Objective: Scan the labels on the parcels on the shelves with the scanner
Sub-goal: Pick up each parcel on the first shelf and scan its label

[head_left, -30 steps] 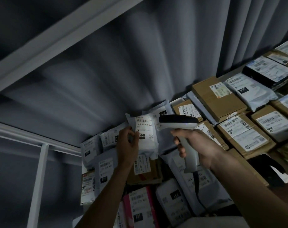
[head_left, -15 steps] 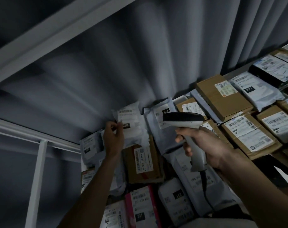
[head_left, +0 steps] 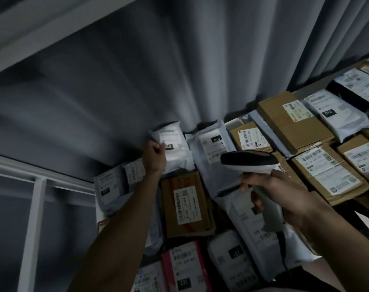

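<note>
The white poly-mailer parcel (head_left: 172, 147) sits at the back of the shelf against the grey curtain (head_left: 137, 81), at roughly 12 o'clock from the brown carton (head_left: 186, 204) with the upright white label. My left hand (head_left: 155, 158) grips its left edge, fingers curled round the film beside the black "010" tag. I judge this parcel light and soft — the film is wrinkled and the body looks pillowy, so it will flex and sag rather than hold a flat face. The film is probably slick; a pinch at the sealed edge, clear of the barcode, is the sound hold, because any finger on the label blocks the read.

My right hand (head_left: 284, 199) is wrapped round the handle of the scanner (head_left: 250, 163), whose dark-topped head points toward 10 o'clock, near the parcel but not touching it. Whether a finger rests on the trigger I cannot tell.

Outward from there: a second grey mailer (head_left: 211, 148) marked "010" lies just beside the held one at 3 o'clock, partly under the scanner head. Cardboard boxes (head_left: 293, 121) run on toward 2 o'clock — stiff, flat-faced, and by my estimate readable where they lie. At 6 o'clock, lower mailers include a pink-edged parcel (head_left: 183, 268) tagged "231". A white shelf frame (head_left: 35, 228) stands at 8 o'clock.
</note>
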